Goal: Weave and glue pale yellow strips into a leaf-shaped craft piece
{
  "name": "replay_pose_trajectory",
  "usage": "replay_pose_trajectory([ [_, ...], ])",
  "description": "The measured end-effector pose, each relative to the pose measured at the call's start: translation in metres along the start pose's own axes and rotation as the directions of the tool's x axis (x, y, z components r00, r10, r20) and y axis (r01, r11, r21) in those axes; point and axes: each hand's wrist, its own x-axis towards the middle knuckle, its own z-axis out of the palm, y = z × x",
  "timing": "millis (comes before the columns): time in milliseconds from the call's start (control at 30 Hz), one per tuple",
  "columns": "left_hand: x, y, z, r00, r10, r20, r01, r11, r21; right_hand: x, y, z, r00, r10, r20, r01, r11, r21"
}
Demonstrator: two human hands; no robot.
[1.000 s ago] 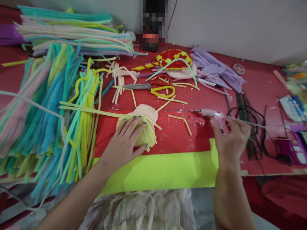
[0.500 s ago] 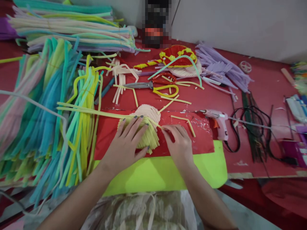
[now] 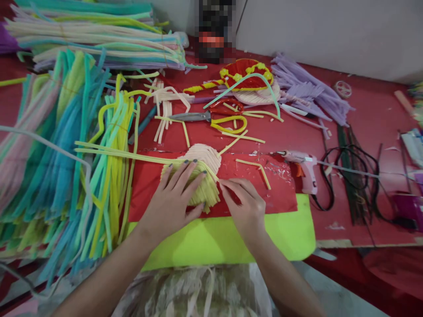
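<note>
My left hand lies with its fingers spread flat, pressing on a leaf-like panel of pale yellow pipe cleaners. The panel's other half is cream-pink and lies beyond the fingers. Long pale yellow pipe cleaners run along its upper edge and stretch out to the left. At the right of the panel, my right hand is closed in a pinch on the bent end of one yellow pipe cleaner. Under the work lies a red sheet on a yellow-green board.
Scissors and cut pipe cleaner pieces lie beyond the panel. A pink glue gun with a black cord rests at right. Bundles of coloured pipe cleaners fill the left side. A red-and-yellow decorated piece and purple pipe cleaners lie behind.
My right hand has moved slightly left and down, bringing the pinched pipe cleaner end closer to the panel's right edge. My left hand stays in place on the panel.
</note>
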Motion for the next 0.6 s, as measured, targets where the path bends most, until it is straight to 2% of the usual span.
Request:
replay_pose_trajectory([
  [167,0.0,-0.0001,0.0006,1.0,0.002,0.004,-0.002,1.0,0.003,-0.0017,-0.0024,0.0004,0.999,0.034,0.017,-0.034,0.999,0.008],
  [600,0.0003,0.0017,-0.0019,1.0,-0.009,0.01,0.009,1.0,0.0,-0.0004,-0.0063,-0.0007,0.998,0.004,-0.06,-0.003,1.0,0.018],
])
